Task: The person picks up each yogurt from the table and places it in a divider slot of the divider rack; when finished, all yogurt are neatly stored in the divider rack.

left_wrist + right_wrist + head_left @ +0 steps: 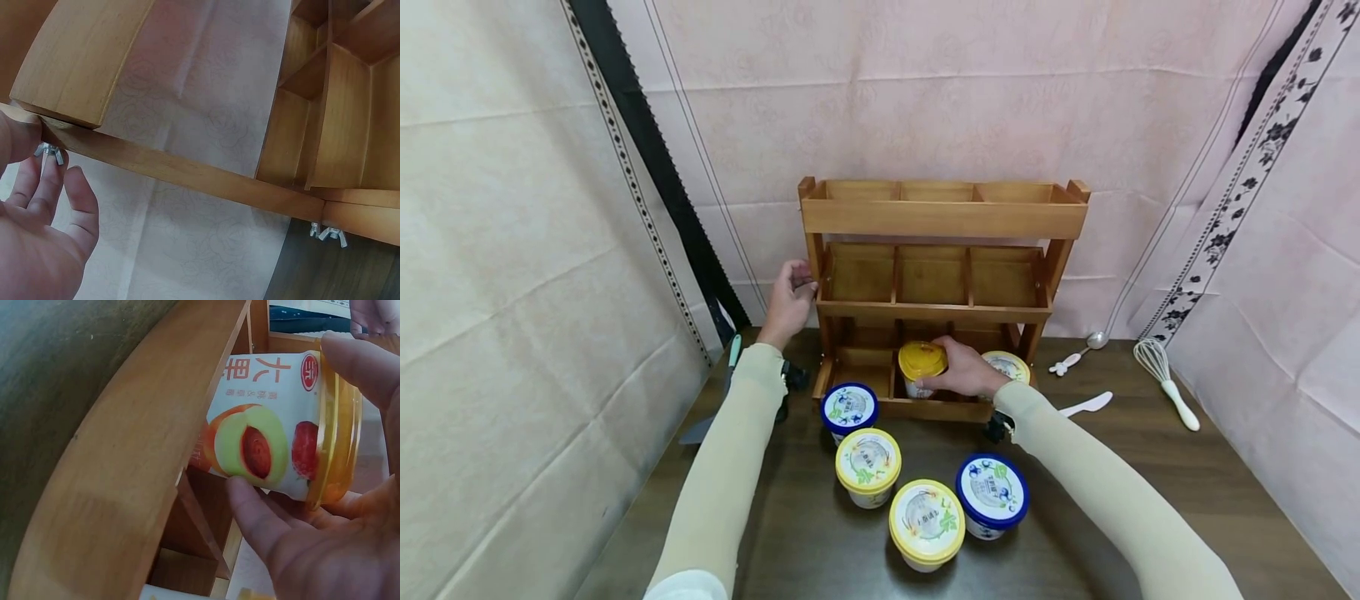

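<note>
1. Cloth: pale hangings fill the top and both sides of the head view.
2. Table: dark wood, across the bottom of the frame.
3. Rack: wooden, three tiers, at the centre.
4. Left hand: left of centre, holding the rack's left post between thumb and fingers.
5. Right hand: just below centre, gripping the held tub around its lid and side.
6. Held tub: yellow lid, at the bottom tier's middle compartment; the right wrist view shows fruit on its side.
7. Other tubs: two yellow-lidded and two blue-lidded at lower centre; another yellow-lidded one in the bottom tier's right compartment, partly hidden.
8. Whisk: on the right.
9. Knife: white, left of the whisk.
10. Spoon: above the knife.
11. Wing nuts: lower right and left in the left wrist view.
</note>
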`<control>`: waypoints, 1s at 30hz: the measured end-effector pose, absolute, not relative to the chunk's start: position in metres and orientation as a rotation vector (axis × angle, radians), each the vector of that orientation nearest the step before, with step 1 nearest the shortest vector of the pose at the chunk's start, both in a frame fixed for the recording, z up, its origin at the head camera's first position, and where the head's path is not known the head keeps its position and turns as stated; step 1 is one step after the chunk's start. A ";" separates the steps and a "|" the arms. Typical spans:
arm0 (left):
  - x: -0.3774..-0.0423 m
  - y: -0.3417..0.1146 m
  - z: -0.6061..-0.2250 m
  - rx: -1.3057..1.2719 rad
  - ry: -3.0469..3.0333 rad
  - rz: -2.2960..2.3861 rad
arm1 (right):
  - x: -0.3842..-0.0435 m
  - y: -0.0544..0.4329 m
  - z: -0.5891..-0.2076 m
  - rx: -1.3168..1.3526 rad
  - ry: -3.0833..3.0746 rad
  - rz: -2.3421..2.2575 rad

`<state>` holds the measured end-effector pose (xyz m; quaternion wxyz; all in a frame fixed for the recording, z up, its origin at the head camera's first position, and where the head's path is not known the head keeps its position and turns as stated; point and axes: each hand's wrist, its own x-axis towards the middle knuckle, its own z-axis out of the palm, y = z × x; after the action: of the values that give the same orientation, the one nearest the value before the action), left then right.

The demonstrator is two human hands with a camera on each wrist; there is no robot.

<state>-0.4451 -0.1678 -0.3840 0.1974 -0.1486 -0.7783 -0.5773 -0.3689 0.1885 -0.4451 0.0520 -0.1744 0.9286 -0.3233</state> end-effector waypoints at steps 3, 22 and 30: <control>-0.446 -0.168 -0.385 -0.429 -2.175 -1.621 | -0.369 0.190 -0.446 -0.538 2.829 -0.971; -0.445 -0.167 -0.382 -0.421 -2.190 -1.614 | -0.361 0.199 -0.419 -0.571 2.812 -1.042; -0.445 -0.167 -0.385 -0.417 -2.179 -1.627 | -0.354 0.196 -0.410 -0.701 2.870 -0.998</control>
<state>-0.4454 -0.1673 -0.3849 0.1940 -0.1486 -0.7770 -0.5802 -0.3543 0.1957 -0.4096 0.0114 -0.2249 0.9203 -0.3199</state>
